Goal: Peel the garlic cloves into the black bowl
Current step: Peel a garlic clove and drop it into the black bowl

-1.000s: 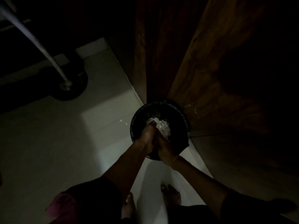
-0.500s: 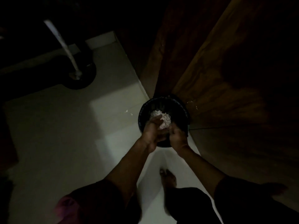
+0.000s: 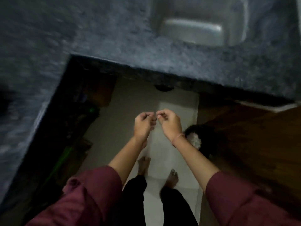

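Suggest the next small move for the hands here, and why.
Probably bring both hands back down and right, over the black bowl. The left hand and right hand are curled loosely in mid-air, apart from the bowl of pale peels; whether either holds a clove is unclear.
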